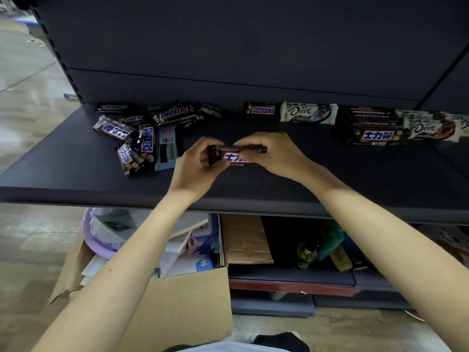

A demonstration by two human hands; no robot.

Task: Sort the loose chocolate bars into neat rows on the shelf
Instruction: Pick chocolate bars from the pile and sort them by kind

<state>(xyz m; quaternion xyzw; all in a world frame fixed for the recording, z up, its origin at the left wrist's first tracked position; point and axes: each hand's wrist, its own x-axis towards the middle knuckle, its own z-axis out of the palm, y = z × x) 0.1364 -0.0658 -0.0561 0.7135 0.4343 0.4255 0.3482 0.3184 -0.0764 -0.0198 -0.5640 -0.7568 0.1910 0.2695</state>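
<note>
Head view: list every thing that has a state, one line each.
Held bar: label up, gripped at both ends.
Left hand: grips its left end.
Right hand: pinches its right half.
Pile: loose, jumbled.
Blue pack: flat, barcode up.
Back Snickers: on edge at the back.
Back Dove: on edge beside it.
Snickers stack: stacked, far right.
Dove stack: stacked beside it.
Box: open.

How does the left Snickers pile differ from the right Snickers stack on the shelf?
Pose: in the left pile the bars lie at mixed angles and overlap. In the right stack they lie parallel in a tidy row.
Contents: the left pile includes a light blue packet with a barcode. The right stack shows only dark wrappers, with Dove bars beside it.
Shared: both sit on the same dark shelf, and both are Snickers.
</note>
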